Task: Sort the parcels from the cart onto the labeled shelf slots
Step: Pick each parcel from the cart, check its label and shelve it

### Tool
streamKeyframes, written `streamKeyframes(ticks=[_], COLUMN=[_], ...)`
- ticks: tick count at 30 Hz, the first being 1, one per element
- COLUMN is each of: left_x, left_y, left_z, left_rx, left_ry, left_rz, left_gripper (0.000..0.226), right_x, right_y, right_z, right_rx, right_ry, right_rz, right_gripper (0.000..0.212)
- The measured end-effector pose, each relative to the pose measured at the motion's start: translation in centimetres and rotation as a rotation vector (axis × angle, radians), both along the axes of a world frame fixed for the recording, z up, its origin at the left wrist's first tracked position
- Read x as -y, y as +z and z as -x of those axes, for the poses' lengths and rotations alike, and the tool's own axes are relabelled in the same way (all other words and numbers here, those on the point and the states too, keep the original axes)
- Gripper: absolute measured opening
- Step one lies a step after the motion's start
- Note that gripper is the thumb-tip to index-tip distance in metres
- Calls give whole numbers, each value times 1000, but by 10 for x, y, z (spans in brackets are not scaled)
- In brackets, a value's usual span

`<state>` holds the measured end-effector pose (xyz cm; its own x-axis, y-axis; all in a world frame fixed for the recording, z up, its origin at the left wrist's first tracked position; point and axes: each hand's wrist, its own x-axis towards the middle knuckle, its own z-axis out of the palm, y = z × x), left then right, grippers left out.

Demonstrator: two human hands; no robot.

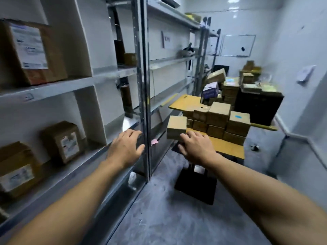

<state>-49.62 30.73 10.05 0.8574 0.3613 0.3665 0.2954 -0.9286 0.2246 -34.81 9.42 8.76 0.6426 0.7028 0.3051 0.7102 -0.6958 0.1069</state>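
My right hand (pixel 195 147) holds a small plain cardboard parcel (pixel 177 127) by its lower edge, just off the near left corner of the yellow cart (pixel 228 147). Several more brown parcels (pixel 219 119) are stacked on the cart, one with a blue mark on top (pixel 238 121). My left hand (pixel 126 147) is spread out with nothing in it, close to the grey upright post (pixel 144 103) of the metal shelf. Labelled parcels sit in the shelf slots on the left: one on the upper level (pixel 33 53) and two on the lower level (pixel 64 141), (pixel 17 168).
White dividers (pixel 92 114) split the shelf into slots. A second shelf bay (pixel 169 59) runs on toward the back wall. More boxes are piled on a dark cabinet (pixel 258 105) at the back right. A black base (pixel 196 186) stands on the grey floor under the cart.
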Motion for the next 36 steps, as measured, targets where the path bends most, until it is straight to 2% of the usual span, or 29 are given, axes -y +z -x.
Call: streamKeyframes(ticks=[5,10,24,36], left_x=[29,25,-85,-129], left_y=[-17,-35,-89,-147], left_z=[-75,-142,-352,-472], left_rx=[-61,-126,-247,-400], left_ry=[-81,-129,-230,-188], left_rz=[0,-5,10,57], left_gripper=[48,49,49,47], right_x=[45,48,-76,-138], right_y=[-19,-41,-84,-134], right_z=[-53,-95,-266,-391], right_rx=[-64,-118,-250,-444], right_ry=[-123,-175,-308,-297], right_rz=[26,44,73,57], right_gripper=[46,43,45,42])
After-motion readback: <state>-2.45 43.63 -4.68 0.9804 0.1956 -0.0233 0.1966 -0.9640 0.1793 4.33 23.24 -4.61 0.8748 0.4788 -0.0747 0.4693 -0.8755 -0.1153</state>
